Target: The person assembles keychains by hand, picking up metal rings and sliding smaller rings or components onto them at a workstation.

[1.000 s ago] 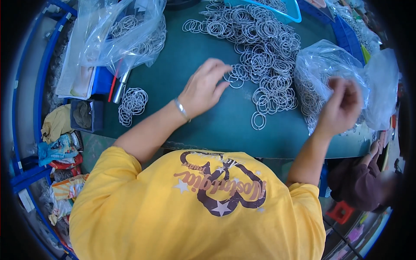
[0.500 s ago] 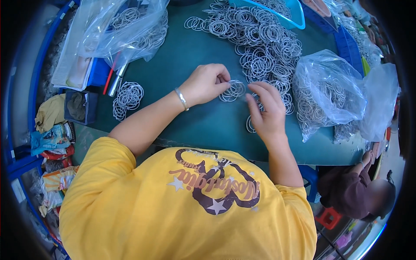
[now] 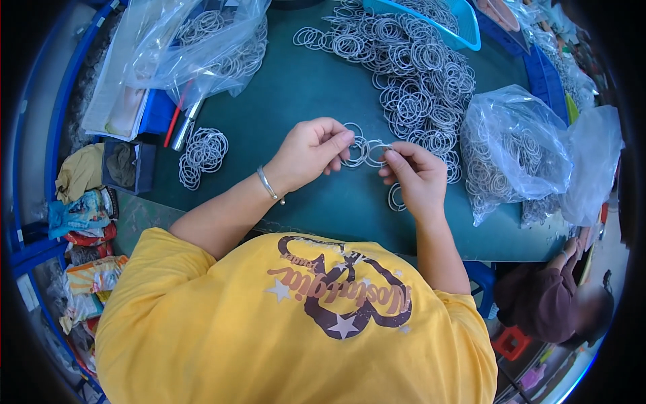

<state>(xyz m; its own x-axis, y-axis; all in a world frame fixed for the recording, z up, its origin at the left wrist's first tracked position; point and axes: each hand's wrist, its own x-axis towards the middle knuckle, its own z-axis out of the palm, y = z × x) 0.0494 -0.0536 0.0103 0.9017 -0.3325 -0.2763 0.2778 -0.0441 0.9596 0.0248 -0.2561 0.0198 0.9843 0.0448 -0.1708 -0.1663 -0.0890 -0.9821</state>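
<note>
Over the green tabletop my left hand [image 3: 315, 152] pinches a few thin metal rings [image 3: 354, 135] between thumb and fingers. Close by on its right, my right hand [image 3: 418, 174] is closed on a single metal ring [image 3: 376, 153], held at its right side. The two sets of rings meet or overlap between my hands; whether they are linked I cannot tell. Behind my right hand spreads a large heap of loose metal rings [image 3: 427, 87]. A couple of rings [image 3: 396, 197] lie just left of my right wrist. Left of my left forearm sits a small pile of rings [image 3: 203, 156].
A light-blue basket [image 3: 476, 34] of rings stands at the far edge. Clear bags of rings lie at the right [image 3: 515, 148] and far left [image 3: 229, 60]. A red pen [image 3: 174, 123], a silver tool [image 3: 183, 131] and a dark box [image 3: 144, 168] are left. Another person [image 3: 545, 299] sits at lower right.
My right hand has closed on a ring and my left hand has shifted slightly left and down. The rings are now lifted between both hands. The whole view has shifted a little.
</note>
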